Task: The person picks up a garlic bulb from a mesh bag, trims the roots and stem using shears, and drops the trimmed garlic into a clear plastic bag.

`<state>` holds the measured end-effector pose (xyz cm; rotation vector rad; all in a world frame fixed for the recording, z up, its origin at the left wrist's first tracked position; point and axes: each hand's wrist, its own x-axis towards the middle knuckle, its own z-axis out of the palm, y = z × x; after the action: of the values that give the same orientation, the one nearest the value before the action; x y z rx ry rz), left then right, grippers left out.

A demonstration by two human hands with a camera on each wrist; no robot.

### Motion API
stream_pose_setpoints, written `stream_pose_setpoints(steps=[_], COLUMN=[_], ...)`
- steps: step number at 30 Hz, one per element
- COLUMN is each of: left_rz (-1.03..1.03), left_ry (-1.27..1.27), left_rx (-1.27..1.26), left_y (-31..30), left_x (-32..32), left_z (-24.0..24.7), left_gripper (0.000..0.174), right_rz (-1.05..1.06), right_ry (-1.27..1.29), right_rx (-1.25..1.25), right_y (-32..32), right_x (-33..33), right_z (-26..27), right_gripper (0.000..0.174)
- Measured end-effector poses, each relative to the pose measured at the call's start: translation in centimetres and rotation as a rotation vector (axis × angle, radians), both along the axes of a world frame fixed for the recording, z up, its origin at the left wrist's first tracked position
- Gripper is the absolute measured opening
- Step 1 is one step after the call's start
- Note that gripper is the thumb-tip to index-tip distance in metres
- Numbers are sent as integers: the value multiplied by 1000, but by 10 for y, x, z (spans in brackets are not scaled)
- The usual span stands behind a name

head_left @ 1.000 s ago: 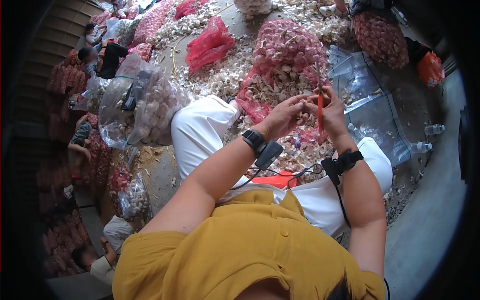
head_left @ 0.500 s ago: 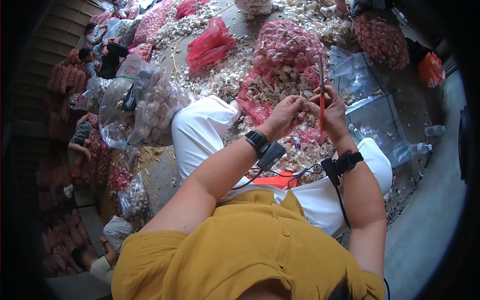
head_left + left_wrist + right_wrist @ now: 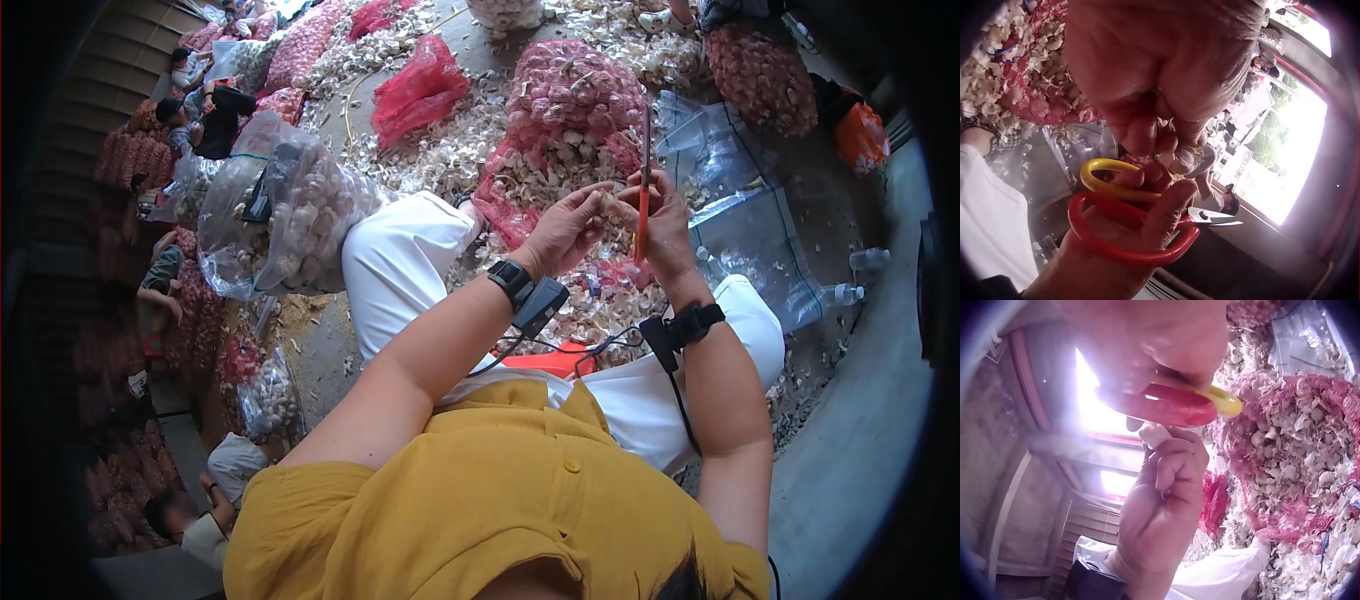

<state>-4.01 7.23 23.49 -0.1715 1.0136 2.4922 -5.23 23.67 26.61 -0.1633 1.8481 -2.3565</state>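
Note:
My left hand (image 3: 566, 236) pinches a pale garlic bulb (image 3: 1154, 435) between thumb and fingers. In the left wrist view the garlic shows partly past the fingers, and most of it is hidden. Close by on the right, my right hand (image 3: 668, 226) grips scissors (image 3: 642, 225) with one red and one yellow handle loop. Their blades point away from the body in the head view, and the tips stand slightly apart in the left wrist view. Both hands meet at the garlic, above a pink mesh sack (image 3: 578, 90) that spills bulbs and peelings.
Papery skins (image 3: 440, 150) litter the floor around the white-trousered legs (image 3: 400, 260). On the left stands a clear plastic bag (image 3: 300, 210) of bulbs. Flat plastic sheeting (image 3: 750, 230) and bottles (image 3: 845, 295) lie at right. Other people (image 3: 185, 520) sit among sacks at far left.
The left fingers have shifted around the garlic, which now shows more between the hands. The scissors have tilted slightly in the right hand. Both arms stay nearly in place.

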Motion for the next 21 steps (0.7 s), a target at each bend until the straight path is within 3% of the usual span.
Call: stream_pose_setpoints(steps=[4, 6, 9, 15, 17, 21], left_rz=[96, 3, -41, 64, 16, -85], left_ry=[-24, -1, 82, -135, -115, 65], left_rx=[-44, 54, -19, -107, -122, -282], left_y=[12, 14, 10, 4, 4, 5], left_x=[6, 6, 3, 4, 5, 9], left_z=[22, 31, 15, 26, 15, 9], left_gripper=[41, 45, 49, 53, 52, 51], right_rz=[57, 68, 60, -156, -78, 115], right_ry=[10, 2, 57, 48, 63, 28], right_rx=[-1, -32, 103, 276, 74, 90], right_y=[-4, -4, -1, 5, -1, -4], right_x=[0, 0, 1, -5, -1, 2], right_z=[-8, -12, -10, -18, -5, -10], right_gripper=[34, 33, 31, 34, 36, 38])
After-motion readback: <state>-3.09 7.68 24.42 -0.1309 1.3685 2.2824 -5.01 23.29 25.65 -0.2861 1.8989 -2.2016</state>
